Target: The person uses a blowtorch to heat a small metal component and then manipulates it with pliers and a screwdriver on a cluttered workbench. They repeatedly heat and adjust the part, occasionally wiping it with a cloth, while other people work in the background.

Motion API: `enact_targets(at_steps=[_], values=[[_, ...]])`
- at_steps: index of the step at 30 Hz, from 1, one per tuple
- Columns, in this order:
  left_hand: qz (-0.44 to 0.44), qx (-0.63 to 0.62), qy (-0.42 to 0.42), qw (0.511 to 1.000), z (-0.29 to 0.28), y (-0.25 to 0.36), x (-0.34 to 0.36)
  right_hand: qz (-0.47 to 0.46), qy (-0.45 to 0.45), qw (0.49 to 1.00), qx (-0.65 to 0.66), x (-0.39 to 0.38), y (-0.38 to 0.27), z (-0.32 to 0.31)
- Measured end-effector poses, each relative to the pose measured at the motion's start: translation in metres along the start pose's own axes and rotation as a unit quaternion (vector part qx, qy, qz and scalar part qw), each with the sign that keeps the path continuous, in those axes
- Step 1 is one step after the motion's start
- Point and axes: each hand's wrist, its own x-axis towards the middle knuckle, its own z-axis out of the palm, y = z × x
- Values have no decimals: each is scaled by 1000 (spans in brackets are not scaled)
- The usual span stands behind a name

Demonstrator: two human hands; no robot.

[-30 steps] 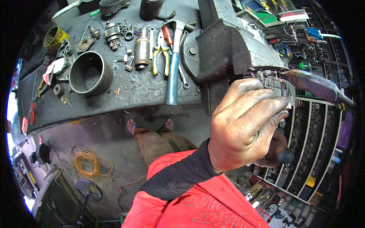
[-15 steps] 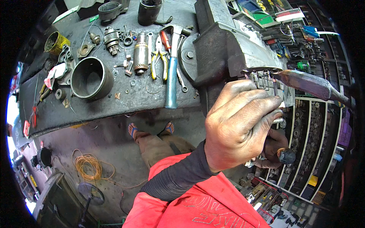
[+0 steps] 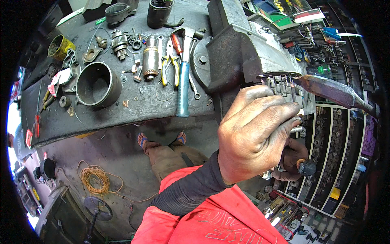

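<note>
Slotted metal part (image 3: 287, 87), one, is seen past the right end of one workbench (image 3: 150, 105), just beside one vise (image 3: 227, 53). By one left hand (image 3: 254, 134), fingers are curled against it; what is gripped cannot be told. One dark bar (image 3: 331, 91) is angled toward it. One hammer (image 3: 184, 87) and one pair of pliers (image 3: 176, 73) are laid out.

The left hand (image 3: 254, 134) partly hides the metal piece (image 3: 284, 88) it grips. Rightward, jumbled parts (image 3: 336, 132) (shelved) are too small to identify.
</note>
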Motion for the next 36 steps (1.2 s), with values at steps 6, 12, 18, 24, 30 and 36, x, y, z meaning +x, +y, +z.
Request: enact_targets(at_steps=[6,12,18,24,30,36], values=[[2,4,3,1000,0,0,0,1,-1,1000,0,0,0,1],[8,5,1,1000,0,-1,0,4,-3,1000,-1,-1,0,2],[6,-6,3,1000,1,-2,-1,3,-7,1000,-1,-1,-1,3],[2,-12,-3,1000,0,-2,-1,3,-10,1000,0,-1,-2,3],[5,-7,-1,1000,0,-3,-1,5,-12,1000,0,0,-2,3],[9,-12,3,1000,1,-4,-1,4,-13,1000,0,0,-3,4]])
